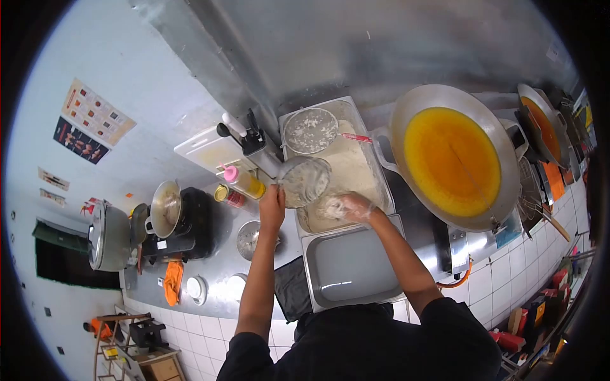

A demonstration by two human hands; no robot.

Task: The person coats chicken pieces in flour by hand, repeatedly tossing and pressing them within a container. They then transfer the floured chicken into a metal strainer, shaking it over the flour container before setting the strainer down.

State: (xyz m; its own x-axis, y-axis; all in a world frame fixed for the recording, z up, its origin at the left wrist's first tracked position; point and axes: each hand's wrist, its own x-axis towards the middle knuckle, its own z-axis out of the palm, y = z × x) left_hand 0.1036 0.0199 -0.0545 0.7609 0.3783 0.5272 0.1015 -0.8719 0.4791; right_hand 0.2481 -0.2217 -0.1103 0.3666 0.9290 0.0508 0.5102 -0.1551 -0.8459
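My left hand (272, 204) is closed on the near edge of a metal bowl (305, 182), which is tilted and smeared with white flour. It hangs over the left side of a steel tray of flour (356, 168). My right hand (353, 207), coated in flour, is low in the near part of that tray. Its fingers are curled at a pale floury lump; what they hold is hidden by the coating. A round sieve (310, 131) with a red handle rests across the tray's far end, flecked with flour crumbs.
A steel pan of cloudy liquid (352, 263) adjoins the tray nearest me. To the right stands a large wok of yellow oil (452, 162). On the left are a squeeze bottle (244, 182), a knife holder (262, 155), a small metal bowl (250, 240) and a pot on a stove (166, 208).
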